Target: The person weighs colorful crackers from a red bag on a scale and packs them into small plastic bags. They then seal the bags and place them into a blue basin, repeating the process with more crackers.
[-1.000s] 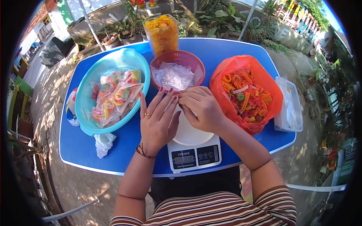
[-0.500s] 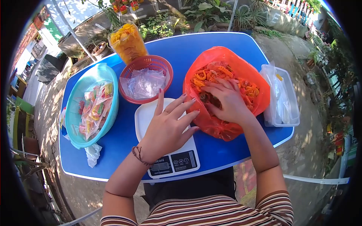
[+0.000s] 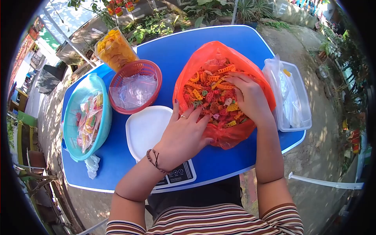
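A red plastic bag stands open on the blue table, full of orange, yellow, red and green snack pieces. My left hand has its fingers spread, with the fingertips at the bag's near left edge and on the nearest pieces. Over the right part of the pieces lies my right hand, its fingers apart and touching them, holding nothing that I can see. A white scale sits left of the bag, its front panel partly hidden under my left wrist.
On the blue table are a teal basket of filled packets, a red basket of clear plastic bags, a tub of yellow chips, a clear box at the right, and crumpled white plastic.
My left hand has moved right and down, from above the scale to the bag's edge. My right hand has shifted right, and more of the snack pieces show between the hands.
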Action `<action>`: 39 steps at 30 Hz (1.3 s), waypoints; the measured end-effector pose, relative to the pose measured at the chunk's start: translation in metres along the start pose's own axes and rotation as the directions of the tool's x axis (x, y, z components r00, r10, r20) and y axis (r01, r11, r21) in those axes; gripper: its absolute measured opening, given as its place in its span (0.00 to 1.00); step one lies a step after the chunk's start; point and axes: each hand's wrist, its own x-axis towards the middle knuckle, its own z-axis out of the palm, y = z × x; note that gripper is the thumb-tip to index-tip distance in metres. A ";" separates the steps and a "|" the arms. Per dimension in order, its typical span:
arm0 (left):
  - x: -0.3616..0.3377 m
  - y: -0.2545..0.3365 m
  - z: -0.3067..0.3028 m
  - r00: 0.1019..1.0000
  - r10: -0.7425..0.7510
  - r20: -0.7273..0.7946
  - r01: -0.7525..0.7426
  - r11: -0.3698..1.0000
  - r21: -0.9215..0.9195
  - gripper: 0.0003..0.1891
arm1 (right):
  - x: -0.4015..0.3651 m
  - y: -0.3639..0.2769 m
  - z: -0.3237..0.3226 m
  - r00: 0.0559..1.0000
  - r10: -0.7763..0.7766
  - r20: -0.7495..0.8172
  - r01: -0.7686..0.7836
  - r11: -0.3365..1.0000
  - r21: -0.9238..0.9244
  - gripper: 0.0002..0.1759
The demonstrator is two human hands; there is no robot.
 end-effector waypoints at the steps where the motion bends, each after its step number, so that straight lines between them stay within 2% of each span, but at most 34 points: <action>1: -0.001 -0.001 0.000 1.000 0.009 0.002 -0.009 1.000 -0.020 0.34 | 0.000 0.000 -0.003 0.999 0.030 -0.021 -0.030 0.999 -0.014 0.21; 4: -0.006 -0.005 0.000 0.999 0.035 0.001 -0.035 0.997 -0.068 0.34 | 0.000 -0.003 -0.003 0.998 0.029 -0.051 -0.029 0.999 0.016 0.21; 7: -0.010 -0.009 -0.001 0.998 0.060 -0.005 -0.060 0.994 -0.094 0.33 | -0.001 -0.004 0.003 0.997 -0.053 -0.060 0.048 0.995 -0.085 0.20; 10: -0.014 -0.011 -0.004 0.998 0.069 -0.006 -0.069 0.991 -0.116 0.33 | -0.004 -0.002 0.011 0.993 -0.066 -0.102 0.045 0.980 -0.196 0.20; 13: -0.018 -0.013 -0.004 0.998 0.060 -0.014 -0.061 0.991 -0.123 0.33 | -0.005 -0.002 0.012 0.998 -0.035 -0.049 0.020 0.957 -0.290 0.23; 16: -0.020 -0.014 -0.004 0.997 0.070 -0.021 -0.072 0.990 -0.120 0.33 | -0.004 -0.003 0.017 0.998 -0.024 -0.059 0.005 0.957 -0.291 0.24; 19: -0.019 -0.015 -0.002 0.997 0.072 -0.031 -0.075 0.990 -0.122 0.33 | -0.004 -0.018 0.016 0.996 0.032 -0.086 -0.057 0.947 -0.315 0.22; 22: -0.019 -0.014 -0.002 0.997 0.074 -0.038 -0.079 0.989 -0.128 0.32 | -0.006 -0.020 0.020 0.999 -0.013 -0.053 -0.007 0.931 -0.364 0.21; 25: -0.018 -0.013 -0.001 0.996 0.076 -0.051 -0.082 0.989 -0.124 0.31 | -0.008 -0.018 0.030 0.995 -0.042 -0.091 -0.004 0.892 -0.451 0.18; 28: -0.018 -0.012 -0.004 0.995 0.075 -0.061 -0.084 0.984 -0.154 0.30 | -0.008 -0.020 0.035 0.989 0.098 -0.109 -0.141 0.840 -0.524 0.14; 31: -0.015 -0.016 -0.009 0.992 0.095 -0.080 -0.114 0.957 -0.267 0.29 | -0.006 -0.028 0.028 0.992 0.112 -0.055 -0.125 0.873 -0.471 0.11; 33: -0.012 -0.024 -0.010 0.983 0.135 -0.127 -0.174 0.908 -0.380 0.28 | -0.004 -0.033 0.026 0.979 -0.111 -0.171 0.060 0.958 -0.279 0.10; 34: -0.010 -0.026 -0.011 0.983 0.078 -0.167 -0.149 0.869 -0.471 0.26 | -0.002 -0.035 0.024 0.947 -0.213 -0.242 0.170 0.968 -0.187 0.10; 36: -0.008 -0.029 -0.012 0.972 -0.053 -0.229 -0.109 0.760 -0.640 0.23 | -0.003 -0.050 0.025 0.935 -0.211 -0.284 0.229 0.973 0.030 0.10; 38: -0.007 -0.033 -0.012 0.931 -0.153 -0.332 -0.129 0.712 -0.690 0.22 | -0.009 -0.066 0.030 0.943 -0.193 -0.271 0.263 0.931 0.254 0.12; 39: -0.007 -0.035 -0.013 0.903 -0.203 -0.379 -0.143 0.689 -0.711 0.21 | -0.012 -0.071 0.033 0.942 -0.223 -0.250 0.290 0.916 0.277 0.13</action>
